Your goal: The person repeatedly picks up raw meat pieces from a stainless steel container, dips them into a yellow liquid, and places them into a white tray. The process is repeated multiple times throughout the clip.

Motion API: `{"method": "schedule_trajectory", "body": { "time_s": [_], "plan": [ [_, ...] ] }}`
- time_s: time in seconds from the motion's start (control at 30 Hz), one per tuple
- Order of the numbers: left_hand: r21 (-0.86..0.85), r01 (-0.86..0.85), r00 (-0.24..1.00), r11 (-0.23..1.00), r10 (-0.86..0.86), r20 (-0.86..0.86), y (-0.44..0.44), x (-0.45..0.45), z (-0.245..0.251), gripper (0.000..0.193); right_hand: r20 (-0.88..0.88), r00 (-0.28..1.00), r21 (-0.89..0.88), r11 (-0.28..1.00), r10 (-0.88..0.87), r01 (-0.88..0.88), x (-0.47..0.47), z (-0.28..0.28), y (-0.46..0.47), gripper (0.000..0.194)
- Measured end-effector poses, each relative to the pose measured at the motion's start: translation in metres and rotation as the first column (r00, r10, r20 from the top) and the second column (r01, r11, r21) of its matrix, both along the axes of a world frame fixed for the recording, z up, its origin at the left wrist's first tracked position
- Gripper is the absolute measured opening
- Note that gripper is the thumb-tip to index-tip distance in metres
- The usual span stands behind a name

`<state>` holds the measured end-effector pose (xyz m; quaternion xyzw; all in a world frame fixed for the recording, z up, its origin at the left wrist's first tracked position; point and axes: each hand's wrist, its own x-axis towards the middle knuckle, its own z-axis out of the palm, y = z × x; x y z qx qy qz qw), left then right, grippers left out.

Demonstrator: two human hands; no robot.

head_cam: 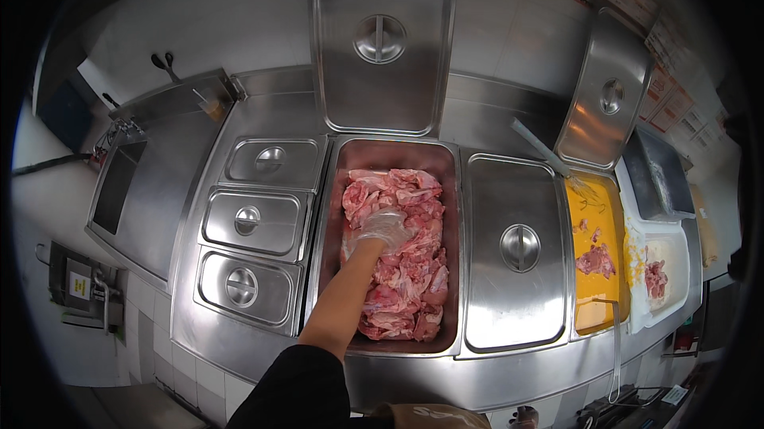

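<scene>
My left hand (385, 231), in a clear plastic glove, reaches into a deep steel pan (394, 153) and touches a heap of raw chicken pieces (409, 286). Its fingers point right and partly sink among the pieces, so their grip is hidden. My right hand is out of view. A large lid (382, 95) stands upright behind the pan. To the right lies a lidded steel pan (519, 309), and beyond it a pan of yellow liquid (591, 187) with a few chicken pieces (595, 260) in it.
A whisk (546, 148) and a wire-handled tool (616, 345) rest in the yellow liquid. Farther right, a white tub (668, 244) holds pale powder and some chicken (655, 278). Several small lidded pans (250, 250) line the left, before a sink (119, 187). Another lid (603, 100) leans behind.
</scene>
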<state>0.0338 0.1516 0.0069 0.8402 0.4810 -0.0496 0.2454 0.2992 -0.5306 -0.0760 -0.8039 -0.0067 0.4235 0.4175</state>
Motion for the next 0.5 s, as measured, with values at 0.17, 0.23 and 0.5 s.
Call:
{"method": "schedule_trajectory", "body": {
  "time_s": [0.17,0.23,0.5],
  "plan": [
    [-0.137,0.072,0.983,0.988,-0.094,-0.158,-0.04,-0.046,0.0,0.058,-0.172,0.981,-0.096,0.992,-0.094,0.079,-0.03,-0.015,-0.024,0.026],
    [-0.275,0.078,0.937,0.958,-0.165,-0.309,-0.052,-0.059,0.012,0.056,-0.243,0.964,-0.142,0.987,-0.108,0.075,-0.031,-0.032,-0.037,0.025],
    [0.356,-0.032,0.991,0.934,-0.016,0.134,-0.052,0.053,0.002,0.05,-0.576,0.543,-0.288,0.774,-0.611,0.564,-0.015,-0.006,-0.024,0.027]
  ]
}}
